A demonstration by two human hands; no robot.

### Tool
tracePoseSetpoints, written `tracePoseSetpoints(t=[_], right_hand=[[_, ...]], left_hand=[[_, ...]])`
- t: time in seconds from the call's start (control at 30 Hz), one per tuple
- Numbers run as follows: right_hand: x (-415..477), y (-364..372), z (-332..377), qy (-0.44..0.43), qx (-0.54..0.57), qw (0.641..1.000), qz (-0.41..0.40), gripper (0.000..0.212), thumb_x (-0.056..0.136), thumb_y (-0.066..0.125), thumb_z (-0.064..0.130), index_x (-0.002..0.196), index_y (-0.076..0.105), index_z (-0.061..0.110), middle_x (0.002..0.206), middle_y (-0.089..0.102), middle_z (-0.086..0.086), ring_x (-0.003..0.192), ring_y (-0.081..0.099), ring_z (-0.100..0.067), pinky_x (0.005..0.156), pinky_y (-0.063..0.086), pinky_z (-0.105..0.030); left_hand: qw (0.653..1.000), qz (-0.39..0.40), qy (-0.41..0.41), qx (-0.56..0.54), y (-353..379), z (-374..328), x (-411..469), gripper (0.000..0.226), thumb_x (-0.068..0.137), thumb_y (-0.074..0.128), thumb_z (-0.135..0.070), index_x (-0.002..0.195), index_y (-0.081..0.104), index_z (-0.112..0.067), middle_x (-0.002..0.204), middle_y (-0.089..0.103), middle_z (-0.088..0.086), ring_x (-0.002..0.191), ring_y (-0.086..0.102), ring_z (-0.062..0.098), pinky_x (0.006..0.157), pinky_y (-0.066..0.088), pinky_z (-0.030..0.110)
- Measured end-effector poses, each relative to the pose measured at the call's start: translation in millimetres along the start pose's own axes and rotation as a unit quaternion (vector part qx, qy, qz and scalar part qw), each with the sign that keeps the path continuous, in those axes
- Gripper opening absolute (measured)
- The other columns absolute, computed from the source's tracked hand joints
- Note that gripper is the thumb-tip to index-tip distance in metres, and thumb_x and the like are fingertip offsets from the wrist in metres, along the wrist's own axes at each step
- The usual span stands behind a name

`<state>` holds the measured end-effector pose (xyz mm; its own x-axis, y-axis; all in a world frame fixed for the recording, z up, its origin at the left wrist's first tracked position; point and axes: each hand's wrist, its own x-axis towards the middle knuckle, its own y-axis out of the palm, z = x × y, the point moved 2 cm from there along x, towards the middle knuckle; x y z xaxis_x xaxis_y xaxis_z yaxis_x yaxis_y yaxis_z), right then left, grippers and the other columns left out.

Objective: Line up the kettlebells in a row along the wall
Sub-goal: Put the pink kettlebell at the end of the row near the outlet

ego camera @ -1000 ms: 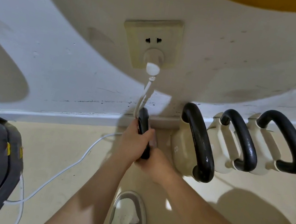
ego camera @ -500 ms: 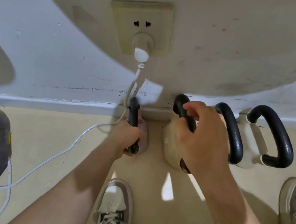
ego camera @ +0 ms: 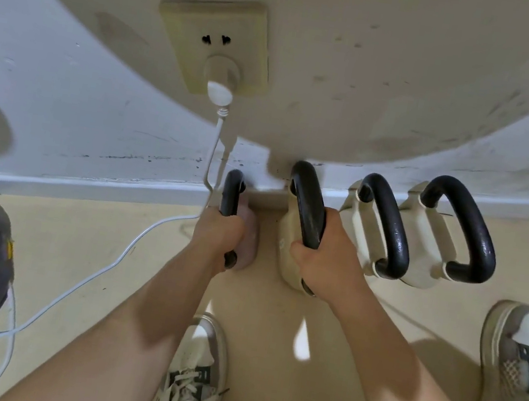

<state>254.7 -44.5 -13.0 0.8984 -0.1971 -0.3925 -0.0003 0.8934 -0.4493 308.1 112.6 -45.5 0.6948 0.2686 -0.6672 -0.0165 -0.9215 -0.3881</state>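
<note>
The left hand (ego camera: 218, 234) grips the pink kettlebell (ego camera: 248, 232), hiding most of it. The right hand (ego camera: 326, 262) clamps the cream kettlebell (ego camera: 288, 238) handle

Single head view, steeply downward, facing wall (ego camera: 68, 72), close above floor (ego camera: 266, 356).

Kettlebell handles (ego camera: 472, 233) black, pebbled metal; bodies (ego camera: 423, 239) cream, matt; wall (ego camera: 379, 80) scuffed.

A narrow strip of bare cream floor (ego camera: 257, 303) lies open between the two gripped kettlebells. Left of the left hand (ego camera: 217, 238), a white cable (ego camera: 130, 248) trails across the floor, hanging from the wall plug (ego camera: 219, 91). Right of the right hand (ego camera: 326, 262), two cream kettlebells with black handles (ego camera: 387, 226) (ego camera: 459, 231) crowd the grey skirting board (ego camera: 85, 184).
</note>
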Motion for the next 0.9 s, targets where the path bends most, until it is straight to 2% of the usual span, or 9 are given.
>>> tracePoseSetpoints(t=[0.13,0.3,0.4,0.47,0.53,0.6,0.73,0.83,0.9], right_hand=[[2,-1,-3,-0.007,0.004,1.0,0.0,0.038,0.08,0.058,0.015,0.114,0.043,0.021,0.082,0.051,-0.001,0.068,0.056,-0.02,0.056,0.045,-0.029],[6,1,-7,-0.001,-0.004,1.0,0.001,0.04,0.08,0.059,0.017,0.116,0.043,0.02,0.091,0.055,-0.004,0.074,0.057,-0.019,0.053,0.042,-0.024],[8,1,-9,-0.001,-0.005,1.0,0.012,0.041,0.079,0.062,0.015,0.116,0.044,0.015,0.087,0.053,0.0,0.071,0.054,-0.014,0.052,0.039,-0.021],[8,-3,-7,0.0,-0.02,0.999,0.035,0.044,0.078,0.065,0.02,0.117,0.045,0.013,0.08,0.05,0.006,0.074,0.053,-0.015,0.053,0.037,-0.02],[6,-9,0,0.019,-0.023,0.996,0.079,0.047,0.081,0.065,0.026,0.12,0.043,0.014,0.081,0.049,0.006,0.08,0.052,-0.019,0.058,0.039,-0.021],[-2,-14,5,0.049,-0.023,0.992,0.114,0.051,0.083,0.064,0.027,0.126,0.039,0.014,0.088,0.05,0.001,0.083,0.052,-0.021,0.061,0.04,-0.024],[-38,-29,17,0.068,-0.104,0.982,0.14,0.055,0.084,0.056,0.024,0.131,0.029,0.016,0.098,0.054,-0.007,0.085,0.054,-0.025,0.074,0.047,-0.034],[-72,-62,36,0.073,-0.112,0.977,0.165,0.049,0.089,0.047,0.019,0.136,0.032,0.019,0.106,0.056,-0.013,0.088,0.055,-0.028,0.077,0.05,-0.037],[-96,-91,49,0.079,-0.08,0.978,0.175,0.046,0.09,0.044,0.015,0.135,0.039,0.021,0.105,0.057,-0.013,0.087,0.056,-0.028,0.08,0.05,-0.038]], left_hand=[[1.0,-0.019,0.002,-0.009,7,2,2,0.009,0.091,0.05,-0.014,0.098,0.048,-0.009,0.076,0.049,0.009,0.067,0.051,0.026,0.065,0.047,0.038],[0.999,-0.03,0.002,0.034,5,2,3,0.022,0.089,0.05,-0.02,0.107,0.048,-0.005,0.08,0.052,0.01,0.078,0.056,0.032,0.066,0.055,0.042],[0.997,0.005,0.004,0.074,-2,2,-5,0.025,0.089,0.055,-0.029,0.102,0.051,-0.008,0.083,0.057,0.009,0.079,0.059,0.029,0.077,0.059,0.048],[0.988,0.034,0.026,0.148,-11,-1,-16,0.028,0.088,0.056,-0.036,0.098,0.055,-0.01,0.082,0.061,0.007,0.082,0.062,0.027,0.075,0.058,0.042],[0.956,0.034,0.105,0.272,-20,-4,-28,0.025,0.088,0.053,-0.032,0.088,0.058,-0.008,0.07,0.059,0.004,0.066,0.058,0.022,0.059,0.048,0.028],[0.911,0.009,0.185,0.367,-28,-10,-47,0.016,0.086,0.05,-0.02,0.073,0.052,-0.012,0.063,0.056,0.001,0.059,0.054,0.023,0.051,0.038,0.027],[0.847,-0.003,0.273,0.456,-39,-27,-100,0.019,0.086,0.051,-0.02,0.068,0.054,-0.014,0.07,0.061,0.008,0.075,0.06,0.032,0.062,0.044,0.033],[0.839,0.011,0.299,0.454,-45,-50,-143,0.037,0.087,0.053,-0.026,0.052,0.056,-0.013,0.054,0.053,0.006,0.067,0.056,0.033,0.059,0.042,0.032],[0.823,0.018,0.329,0.462,-47,-68,-175,0.042,0.088,0.055,-0.027,0.05,0.059,-0.01,0.051,0.057,0.006,0.059,0.055,0.028,0.058,0.041,0.03]])
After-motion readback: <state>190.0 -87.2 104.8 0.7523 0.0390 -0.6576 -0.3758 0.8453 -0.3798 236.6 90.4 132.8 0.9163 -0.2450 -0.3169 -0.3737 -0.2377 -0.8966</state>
